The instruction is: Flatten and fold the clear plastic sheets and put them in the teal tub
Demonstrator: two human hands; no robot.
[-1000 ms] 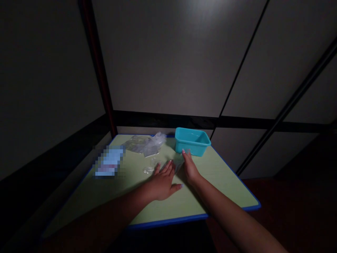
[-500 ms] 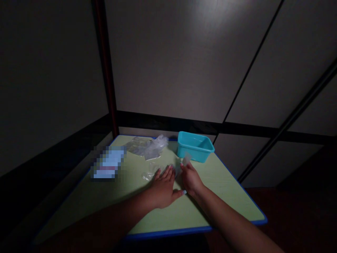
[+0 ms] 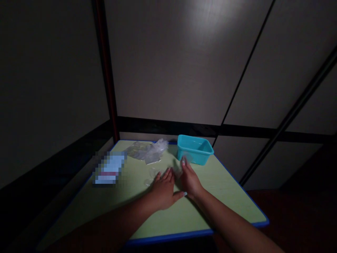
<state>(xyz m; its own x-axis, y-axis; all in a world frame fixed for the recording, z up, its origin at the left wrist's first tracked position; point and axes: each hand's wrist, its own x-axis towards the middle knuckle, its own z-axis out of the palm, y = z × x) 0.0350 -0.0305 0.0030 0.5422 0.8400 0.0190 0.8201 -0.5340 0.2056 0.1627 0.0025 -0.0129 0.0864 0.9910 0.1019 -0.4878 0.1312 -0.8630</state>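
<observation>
Left hand (image 3: 164, 193) flat, palm down, fingers extended and slightly spread over clear plastic (image 3: 147, 181), mid-table (image 3: 223, 196). Right hand (image 3: 191, 181) half curled, thumb pinching blurred clear film (image 3: 178, 171); cannot tell if one piece. Blue tub (image 3: 195, 154) just beyond, far right; crumpled bag (image 3: 151, 151) far left.

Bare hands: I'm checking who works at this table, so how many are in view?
2. The left hand is palm down over the table; the right hand holds clear plastic, in front of the turquoise tub. None seem hidden.
</observation>
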